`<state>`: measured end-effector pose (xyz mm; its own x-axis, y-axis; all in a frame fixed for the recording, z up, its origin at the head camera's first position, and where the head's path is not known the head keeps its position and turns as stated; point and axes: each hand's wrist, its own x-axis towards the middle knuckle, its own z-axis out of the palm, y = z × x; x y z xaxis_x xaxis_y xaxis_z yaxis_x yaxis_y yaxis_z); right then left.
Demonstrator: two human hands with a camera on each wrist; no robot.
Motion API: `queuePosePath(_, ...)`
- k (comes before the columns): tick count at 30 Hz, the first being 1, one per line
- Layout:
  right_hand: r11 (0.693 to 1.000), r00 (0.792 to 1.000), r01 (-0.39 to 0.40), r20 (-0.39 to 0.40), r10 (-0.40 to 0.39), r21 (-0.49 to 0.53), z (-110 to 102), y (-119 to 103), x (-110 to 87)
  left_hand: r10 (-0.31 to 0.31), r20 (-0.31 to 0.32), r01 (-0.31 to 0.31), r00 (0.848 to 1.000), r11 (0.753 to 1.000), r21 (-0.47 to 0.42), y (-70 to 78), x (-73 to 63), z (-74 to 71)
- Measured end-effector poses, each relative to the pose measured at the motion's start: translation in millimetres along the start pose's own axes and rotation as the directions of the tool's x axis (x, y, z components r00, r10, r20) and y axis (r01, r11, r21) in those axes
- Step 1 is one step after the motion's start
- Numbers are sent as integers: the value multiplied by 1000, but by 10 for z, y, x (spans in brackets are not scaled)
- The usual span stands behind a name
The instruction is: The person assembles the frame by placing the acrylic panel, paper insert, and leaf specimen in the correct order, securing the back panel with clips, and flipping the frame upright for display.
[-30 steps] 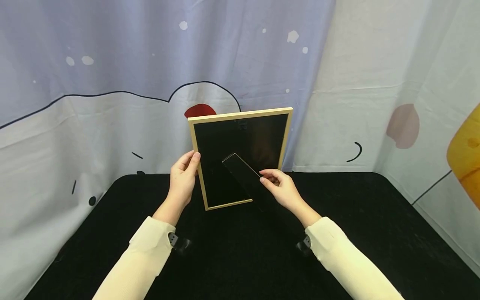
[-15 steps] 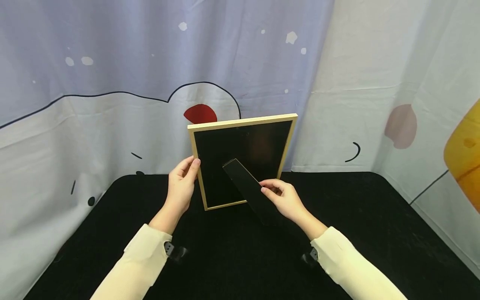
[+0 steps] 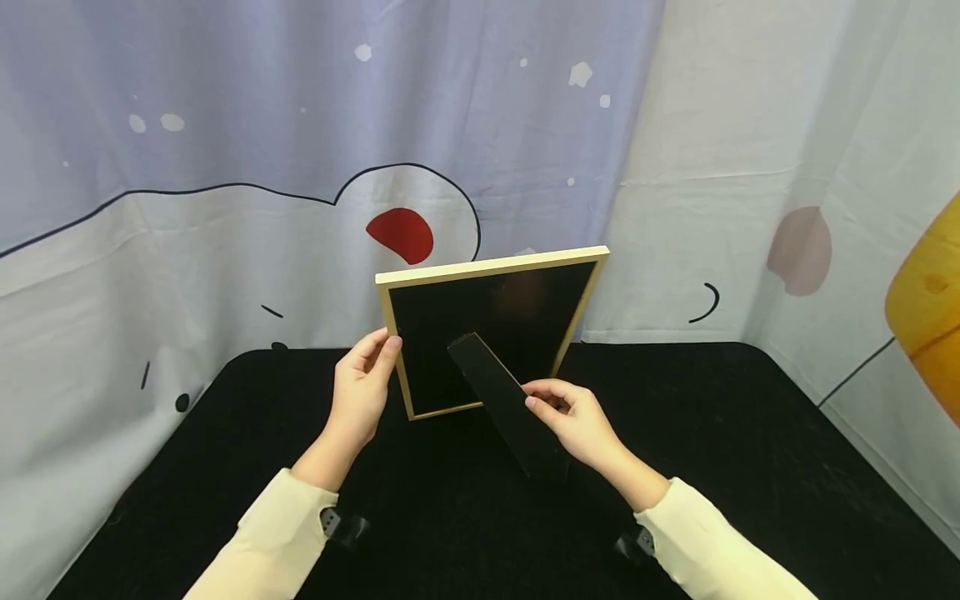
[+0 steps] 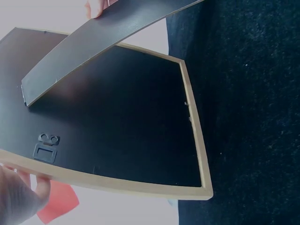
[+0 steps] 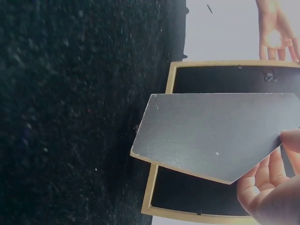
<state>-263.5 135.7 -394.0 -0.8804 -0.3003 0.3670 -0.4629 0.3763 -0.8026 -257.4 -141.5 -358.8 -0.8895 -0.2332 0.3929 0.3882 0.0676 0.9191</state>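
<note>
A picture frame point(image 3: 491, 267) with a pale wood border stands on the black cloth, its black back facing me. From that back a black easel leg point(image 3: 495, 392) sticks out at an angle, its free end toward me. My left hand point(image 3: 362, 383) grips the left side of the border, thumb on the near face. With thumb and fingers, my right hand point(image 3: 573, 421) pinches the right edge of the leg. In the left wrist view, a small metal hanger point(image 4: 45, 147) shows on the backing board near the border.
A black cloth point(image 3: 712, 467) covers the table. Behind it hangs a curtain point(image 3: 225, 108) with printed shapes, close to the far edge. Each wrist carries a small dark camera point(image 3: 343, 527) below its cream sleeve point(image 3: 273, 533).
The leg has swung farther out from the backing, and my right hand has moved down and right with it. The frame's top edge has dropped in view; my left hand is slightly lower.
</note>
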Motion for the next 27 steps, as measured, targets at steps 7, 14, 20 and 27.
queuePosePath(7,1000,1000,-17,21,17,26,-1,-26,-116,42,22,-42,999,999,-11,-11,-84,1)
queuePosePath(14,998,998,-49,31,48,45,6,-84,-222,100,37,-99,994,995,-20,-24,-152,0)
queuePosePath(20,993,995,-93,53,89,74,17,-176,-305,128,51,-127,990,991,-34,-42,-201,-12)
queuePosePath(27,990,991,-101,95,92,101,25,-219,-387,147,66,-145,987,989,-24,-49,-256,-26)
